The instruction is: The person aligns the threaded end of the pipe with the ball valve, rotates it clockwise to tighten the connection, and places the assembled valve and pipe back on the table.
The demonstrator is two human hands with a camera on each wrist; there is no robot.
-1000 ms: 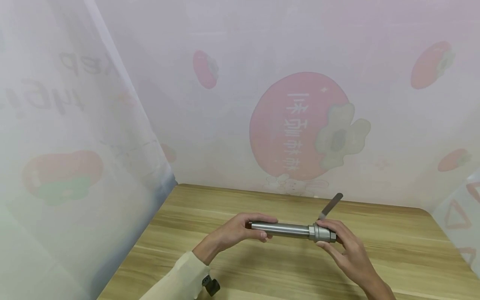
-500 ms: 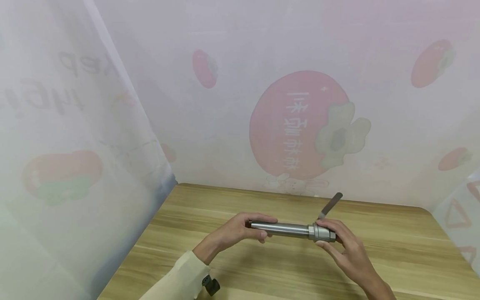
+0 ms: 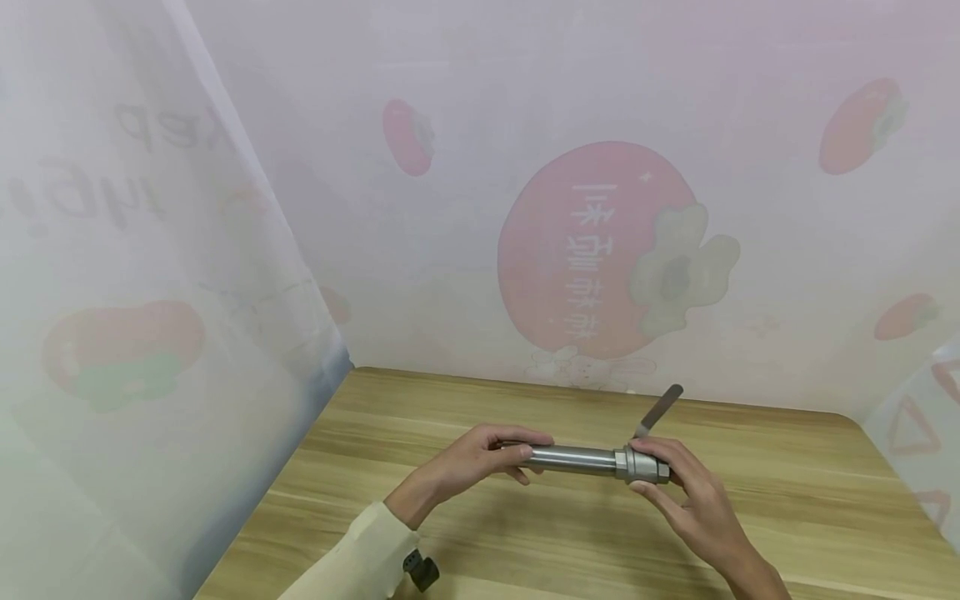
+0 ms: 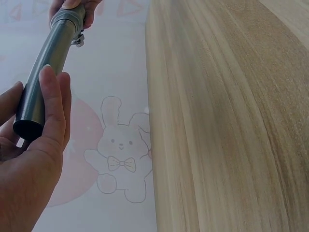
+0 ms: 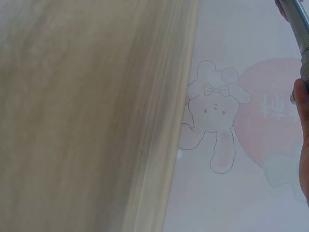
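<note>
A smooth metal pipe (image 3: 576, 458) is joined at its right end to a silver ball valve (image 3: 643, 467). The valve's dark lever handle (image 3: 660, 410) points up and to the right. My left hand (image 3: 472, 460) holds the pipe's left end between thumb and fingers, covering that end in the head view. In the left wrist view the pipe (image 4: 43, 79) shows its round dark end by the palm. My right hand (image 3: 701, 500) grips the valve, thumb below and fingers above. Only a strip of the right hand (image 5: 303, 130) shows in the right wrist view.
Below the hands lies a wood-grain table (image 3: 570, 550) with rounded far corners. A pale printed curtain (image 3: 450, 267) hangs behind it and along both sides. A small black device (image 3: 422, 571) sits at the left sleeve's cuff.
My left thumb has shifted up from the pipe's lower edge onto its front, now hiding the end. The right hand and valve stay nearly in place.
</note>
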